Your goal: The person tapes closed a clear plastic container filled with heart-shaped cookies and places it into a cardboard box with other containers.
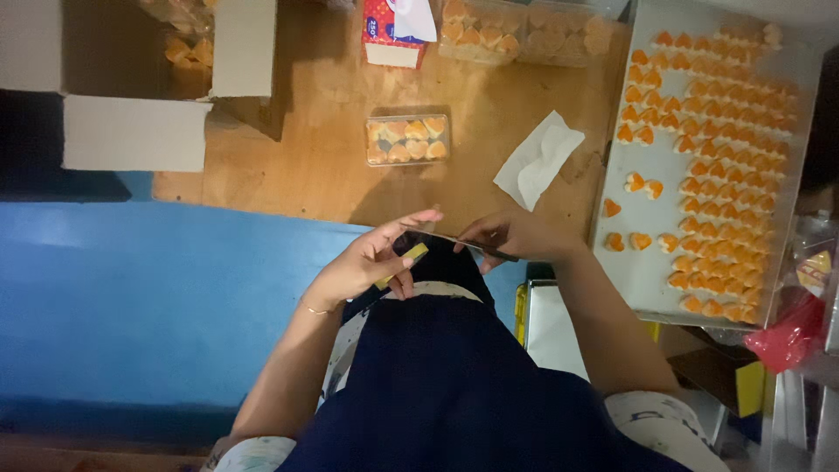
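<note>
My left hand (374, 260) and my right hand (509, 236) meet over my lap, just below the wooden table's (306, 157) near edge. Together they hold a thin clear plastic lid or sheet (434, 236) stretched between them. A small yellow piece (411, 256) shows under my left fingers. A filled clear plastic box of heart-shaped orange-topped cookies (407, 140) lies on the table just beyond my hands. A large metal tray (642, 288) to my right carries several rows of the same cookies (725, 157).
A white tissue (538, 159) lies between the box and the tray. An open cardboard carton (140, 83) with packed boxes stands at the back left. More filled boxes (524, 31) and a red tissue pack (393, 35) sit at the far edge. Blue floor (131, 297) lies left.
</note>
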